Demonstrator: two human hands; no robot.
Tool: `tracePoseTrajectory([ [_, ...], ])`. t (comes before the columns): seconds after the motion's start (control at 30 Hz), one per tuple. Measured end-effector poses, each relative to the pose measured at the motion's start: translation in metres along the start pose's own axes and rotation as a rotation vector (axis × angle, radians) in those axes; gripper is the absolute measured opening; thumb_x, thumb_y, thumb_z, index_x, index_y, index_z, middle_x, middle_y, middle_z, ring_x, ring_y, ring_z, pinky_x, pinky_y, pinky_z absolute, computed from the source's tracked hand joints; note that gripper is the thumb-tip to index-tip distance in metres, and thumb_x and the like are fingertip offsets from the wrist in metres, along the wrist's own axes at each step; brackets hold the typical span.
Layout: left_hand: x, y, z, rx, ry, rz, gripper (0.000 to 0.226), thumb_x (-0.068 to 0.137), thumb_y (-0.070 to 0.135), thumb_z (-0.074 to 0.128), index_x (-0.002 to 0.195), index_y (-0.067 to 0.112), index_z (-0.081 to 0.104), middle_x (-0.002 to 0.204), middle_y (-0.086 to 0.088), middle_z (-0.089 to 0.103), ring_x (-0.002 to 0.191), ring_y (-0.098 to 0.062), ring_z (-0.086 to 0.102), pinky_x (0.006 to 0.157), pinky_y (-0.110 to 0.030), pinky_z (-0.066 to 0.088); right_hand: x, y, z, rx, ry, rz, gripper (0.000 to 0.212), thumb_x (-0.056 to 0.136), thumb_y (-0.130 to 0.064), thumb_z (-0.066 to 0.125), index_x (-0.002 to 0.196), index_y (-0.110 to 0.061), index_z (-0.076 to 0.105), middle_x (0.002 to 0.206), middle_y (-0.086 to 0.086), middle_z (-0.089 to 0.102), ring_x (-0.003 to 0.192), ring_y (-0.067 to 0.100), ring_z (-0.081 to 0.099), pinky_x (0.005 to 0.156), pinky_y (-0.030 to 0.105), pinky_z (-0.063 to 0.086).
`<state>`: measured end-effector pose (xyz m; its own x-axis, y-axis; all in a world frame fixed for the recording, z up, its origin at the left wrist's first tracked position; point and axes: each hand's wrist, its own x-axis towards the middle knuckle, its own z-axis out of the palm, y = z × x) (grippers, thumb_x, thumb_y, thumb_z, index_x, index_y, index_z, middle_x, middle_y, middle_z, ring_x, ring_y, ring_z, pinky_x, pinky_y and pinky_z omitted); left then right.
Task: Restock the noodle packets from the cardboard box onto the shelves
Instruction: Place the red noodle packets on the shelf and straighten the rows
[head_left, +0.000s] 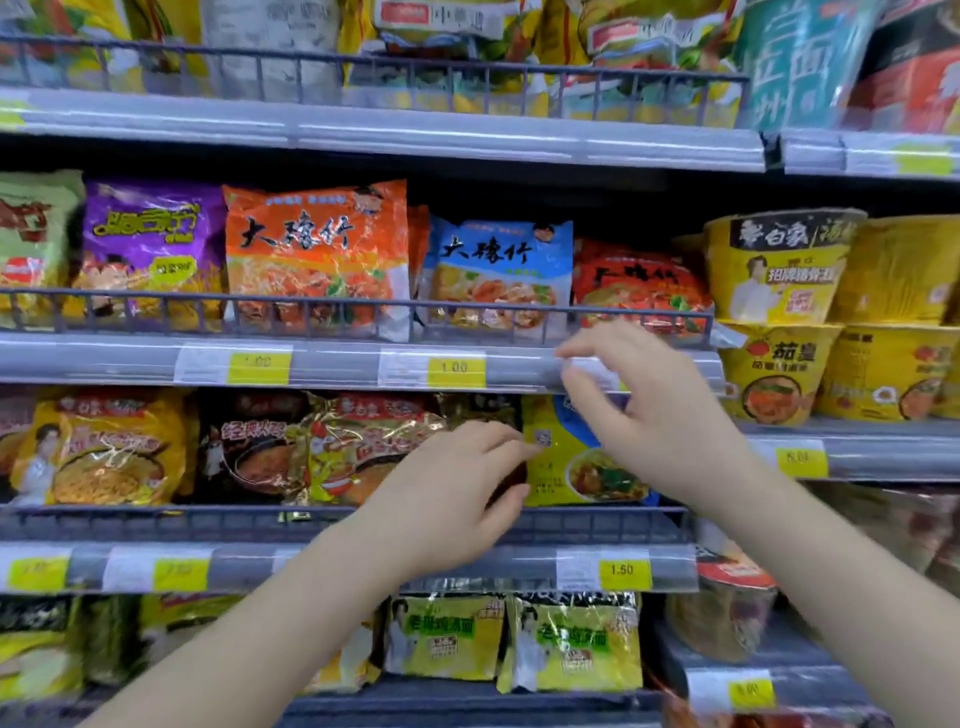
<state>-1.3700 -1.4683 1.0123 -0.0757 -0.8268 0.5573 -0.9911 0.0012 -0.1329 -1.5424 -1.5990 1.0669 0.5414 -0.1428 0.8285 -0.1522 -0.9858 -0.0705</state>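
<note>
1. While both bare forearms reach up from the bottom of the view, the left hand (457, 488) sits low and the right hand (649, 410) sits higher and just beside it.
2. Left hand: fingers lie together and stretch toward a yellow-and-blue plastic noodle packet (582, 467), with the fingertips at its left edge. The thumb lies below them and a dark wrapper shows in the gap. Cannot tell whether the fingers are clamped on it or only touching.
3. Right hand: fingers spread apart, thumb and forefinger well separated, nothing between them. It is in front of the grey front strip (337, 364) of the shelf above, with the forefinger tip at the strip.
4. Noodle packets stand upright on the shelves behind grey wire rails (311, 304).
5. Same row as the yellow-and-blue packet: a crinkled gold-foil packet (363, 441) and a black-and-red packet (249, 452) to its left.
6. Row above, left to right: a purple packet (150, 244), an orange packet (317, 260), a blue packet (498, 270) and a red packet (639, 286).
7. Right of that row: stacked yellow paper noodle bowls (779, 270).
8. Lowest row in view: two green-yellow packets (447, 636) side by side.
9. Yellow price tags (456, 368) sit on the shelf strips.
</note>
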Motion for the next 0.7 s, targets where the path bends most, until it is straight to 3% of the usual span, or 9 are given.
tracePoseTrajectory([
  [0.13,0.019,0.008,0.035,-0.031,-0.157,-0.157,0.057,0.102,0.054,0.039,0.150,0.025,0.043,0.148,0.001,0.046,0.135,-0.022,0.045,0.108,-0.042,0.043,-0.041,0.019,0.008,-0.151,-0.003,-0.012,0.019,0.098,-0.021,0.058,0.109,-0.015,0.073,0.112,-0.006,0.063,0.107,0.013,0.059,0.082,0.025,0.050],
  [0.23,0.031,0.018,0.057,-0.018,-0.287,-0.270,0.062,0.101,0.061,0.035,0.150,0.025,0.040,0.147,-0.004,0.044,0.134,-0.028,0.045,0.108,-0.046,0.041,-0.055,0.022,0.009,-0.246,-0.053,0.006,0.020,0.099,-0.030,0.054,0.105,-0.021,0.072,0.101,-0.009,0.064,0.096,0.012,0.060,0.067,0.023,0.046],
  [0.33,0.040,0.025,0.070,0.000,-0.372,-0.341,0.061,0.101,0.064,0.029,0.143,0.023,0.046,0.142,-0.010,0.048,0.127,-0.033,0.051,0.104,-0.046,0.041,-0.064,0.036,0.022,-0.300,-0.282,0.206,0.034,0.101,-0.049,0.040,0.109,-0.029,0.066,0.102,-0.012,0.059,0.100,0.012,0.059,0.073,0.033,0.051],
  [0.47,0.050,0.025,0.078,-0.035,-0.390,-0.362,0.064,0.099,0.069,0.020,0.139,0.028,0.051,0.136,-0.011,0.054,0.123,-0.033,0.054,0.104,-0.048,0.042,-0.073,0.063,0.040,-0.381,-0.466,0.343,0.051,0.103,-0.057,0.027,0.112,-0.025,0.066,0.108,-0.002,0.060,0.104,0.023,0.061,0.080,0.036,0.049],
  [0.57,0.056,0.023,0.081,-0.209,-0.372,-0.384,0.070,0.094,0.076,0.014,0.128,0.036,0.059,0.120,-0.006,0.062,0.114,-0.030,0.058,0.100,-0.048,0.047,-0.074,0.074,0.051,-0.349,-0.580,0.362,0.085,0.091,-0.073,-0.005,0.112,-0.027,0.064,0.107,0.001,0.060,0.106,0.025,0.059,0.077,0.036,0.044],
  [0.63,0.059,0.023,0.083,-0.244,-0.370,-0.370,0.074,0.092,0.078,0.013,0.125,0.033,0.063,0.117,-0.006,0.064,0.111,-0.029,0.059,0.097,-0.047,0.050,-0.075,0.079,0.056,-0.340,-0.601,0.382,0.079,0.092,-0.067,-0.004,0.109,-0.028,0.063,0.099,0.001,0.058,0.103,0.026,0.059,0.072,0.036,0.042],
  [0.7,0.063,0.023,0.087,-0.254,-0.377,-0.372,0.072,0.095,0.074,0.015,0.114,0.026,0.066,0.114,-0.006,0.064,0.107,-0.029,0.060,0.094,-0.047,0.051,-0.074,0.080,0.057,-0.397,-0.644,0.323,0.068,0.098,-0.055,0.002,0.121,-0.025,0.058,0.096,0.001,0.056,0.105,0.026,0.058,0.068,0.034,0.037],
])
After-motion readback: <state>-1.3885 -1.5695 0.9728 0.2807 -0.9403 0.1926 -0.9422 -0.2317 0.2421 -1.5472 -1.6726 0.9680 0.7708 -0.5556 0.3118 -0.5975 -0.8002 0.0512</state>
